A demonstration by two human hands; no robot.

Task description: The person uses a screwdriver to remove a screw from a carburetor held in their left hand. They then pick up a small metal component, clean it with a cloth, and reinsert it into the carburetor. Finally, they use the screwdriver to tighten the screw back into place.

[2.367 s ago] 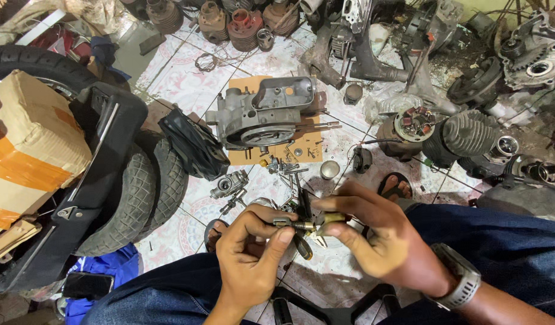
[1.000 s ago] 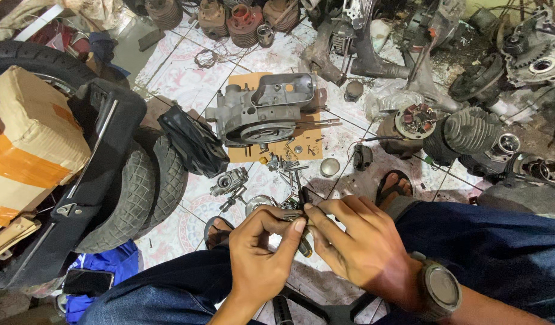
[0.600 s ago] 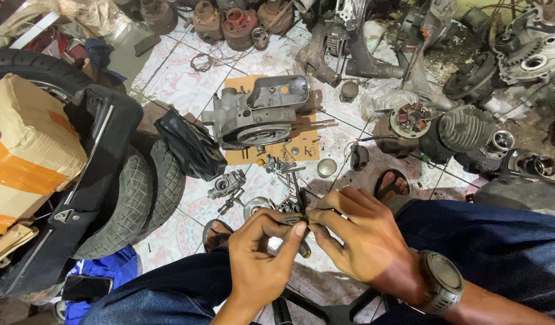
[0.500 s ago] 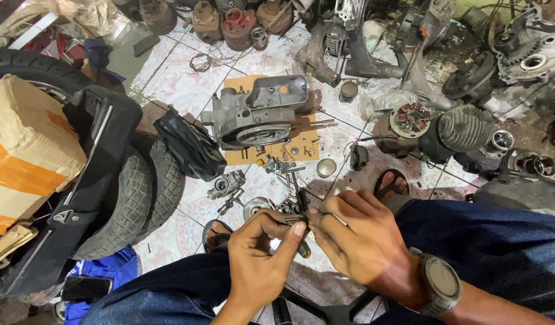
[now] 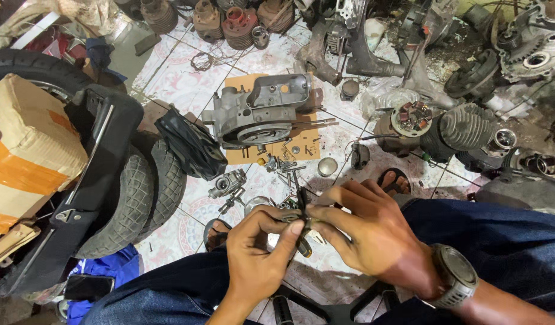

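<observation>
1. My left hand (image 5: pixel 256 256) had its grip pinched on a small metal part (image 5: pixel 289 216), above my lap.
2. My right hand (image 5: pixel 373 241) clamped the same part, beside a screwdriver (image 5: pixel 301 241).
3. An engine casing (image 5: pixel 259 111) lay on the tiled floor (image 5: pixel 181 84).

Single head-worn view, steeply downward; close above hands (image 5: pixel 325 241), tiled floor (image 5: pixel 181 78) beyond

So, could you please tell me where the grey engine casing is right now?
In the head view, the grey engine casing lies on a brown cardboard sheet on the tiled floor, upper centre, beyond both hands.
</observation>
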